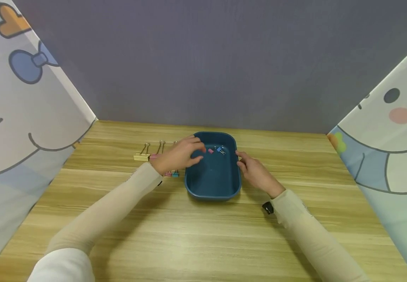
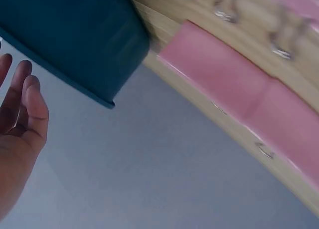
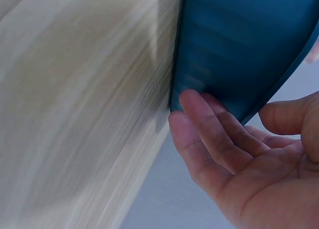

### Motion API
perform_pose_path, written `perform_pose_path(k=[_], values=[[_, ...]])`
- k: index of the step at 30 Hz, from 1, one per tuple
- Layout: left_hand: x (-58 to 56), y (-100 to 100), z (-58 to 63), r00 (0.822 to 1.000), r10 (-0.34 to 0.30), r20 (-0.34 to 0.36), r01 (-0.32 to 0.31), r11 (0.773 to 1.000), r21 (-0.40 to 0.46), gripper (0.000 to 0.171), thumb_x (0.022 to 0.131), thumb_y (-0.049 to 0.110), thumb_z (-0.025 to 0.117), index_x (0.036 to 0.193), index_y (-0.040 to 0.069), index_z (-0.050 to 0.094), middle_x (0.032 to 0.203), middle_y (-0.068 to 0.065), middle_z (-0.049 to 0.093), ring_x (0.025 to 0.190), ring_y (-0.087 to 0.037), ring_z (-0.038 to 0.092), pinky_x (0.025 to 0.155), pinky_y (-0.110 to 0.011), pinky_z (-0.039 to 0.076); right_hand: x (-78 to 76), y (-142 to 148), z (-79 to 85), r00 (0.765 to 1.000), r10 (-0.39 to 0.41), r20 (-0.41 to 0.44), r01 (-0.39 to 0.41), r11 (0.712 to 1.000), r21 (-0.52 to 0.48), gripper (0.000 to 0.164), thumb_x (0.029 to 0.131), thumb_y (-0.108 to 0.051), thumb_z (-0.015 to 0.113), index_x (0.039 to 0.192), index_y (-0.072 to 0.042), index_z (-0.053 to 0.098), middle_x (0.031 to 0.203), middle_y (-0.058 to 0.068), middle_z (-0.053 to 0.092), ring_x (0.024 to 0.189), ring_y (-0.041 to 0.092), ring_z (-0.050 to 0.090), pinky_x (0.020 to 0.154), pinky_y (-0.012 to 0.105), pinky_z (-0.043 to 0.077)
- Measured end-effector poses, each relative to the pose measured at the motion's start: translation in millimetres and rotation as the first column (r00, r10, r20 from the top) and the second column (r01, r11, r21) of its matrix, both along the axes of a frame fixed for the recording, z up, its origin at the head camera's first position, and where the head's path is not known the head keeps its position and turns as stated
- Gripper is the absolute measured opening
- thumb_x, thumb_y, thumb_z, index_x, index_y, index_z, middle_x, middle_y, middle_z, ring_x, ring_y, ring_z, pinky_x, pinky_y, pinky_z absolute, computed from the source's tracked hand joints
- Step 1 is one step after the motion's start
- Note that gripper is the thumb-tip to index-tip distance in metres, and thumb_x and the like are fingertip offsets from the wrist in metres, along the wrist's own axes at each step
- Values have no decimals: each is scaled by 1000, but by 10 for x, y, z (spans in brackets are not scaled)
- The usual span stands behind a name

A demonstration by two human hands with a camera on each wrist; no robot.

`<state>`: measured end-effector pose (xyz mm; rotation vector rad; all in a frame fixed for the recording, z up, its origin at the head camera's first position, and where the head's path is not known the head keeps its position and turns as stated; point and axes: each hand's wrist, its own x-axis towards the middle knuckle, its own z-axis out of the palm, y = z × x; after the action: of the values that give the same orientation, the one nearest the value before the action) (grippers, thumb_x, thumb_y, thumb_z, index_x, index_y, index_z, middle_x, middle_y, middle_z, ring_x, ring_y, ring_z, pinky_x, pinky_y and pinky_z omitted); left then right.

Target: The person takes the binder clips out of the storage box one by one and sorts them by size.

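Note:
My left hand (image 1: 181,153) hangs over the left rim of a dark blue plastic bin (image 1: 212,194), thumb and fingers apart and loosely bent. Nothing shows between its fingers in the left wrist view. In the bin's far half lie a small pink piece (image 1: 210,150), probably a binder clip, and a blue binder clip (image 1: 220,149). My right hand (image 1: 256,172) rests against the bin's right side. In the right wrist view, relaxed fingers (image 3: 202,121) touch or nearly touch the outer wall, with the thumb by the rim.
Left of the bin lie a yellow binder clip (image 1: 141,157), a larger pink one (image 2: 219,69), and smaller pink (image 1: 168,174) and teal (image 1: 175,174) ones, partly behind my left hand. The wooden table (image 1: 175,243) ends at a grey wall (image 1: 203,70) behind.

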<state>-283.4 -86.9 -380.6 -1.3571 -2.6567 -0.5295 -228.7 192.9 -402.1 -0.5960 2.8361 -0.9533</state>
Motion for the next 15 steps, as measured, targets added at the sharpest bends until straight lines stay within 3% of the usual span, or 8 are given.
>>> perform_pose_path(k=[5,15], values=[[-119,192,6,998,10,61,-7,999,-45,19,88,18,68,106,13,66,105,-4,61,96,-17,51,85,-33,43,-4,5,-15,1000,2,-7,-2,1000,-1,43,101,-9,42,142,2,35,90,10,60,66,17,49,63,34,42],[-332,424,-23,981,61,185,-41,993,-110,23,90,15,64,113,9,65,109,-6,59,98,-21,53,82,-34,44,-20,13,6,1000,9,-15,-10,1000,-2,42,101,-9,43,141,2,36,89,9,59,67,18,50,64,35,42]])
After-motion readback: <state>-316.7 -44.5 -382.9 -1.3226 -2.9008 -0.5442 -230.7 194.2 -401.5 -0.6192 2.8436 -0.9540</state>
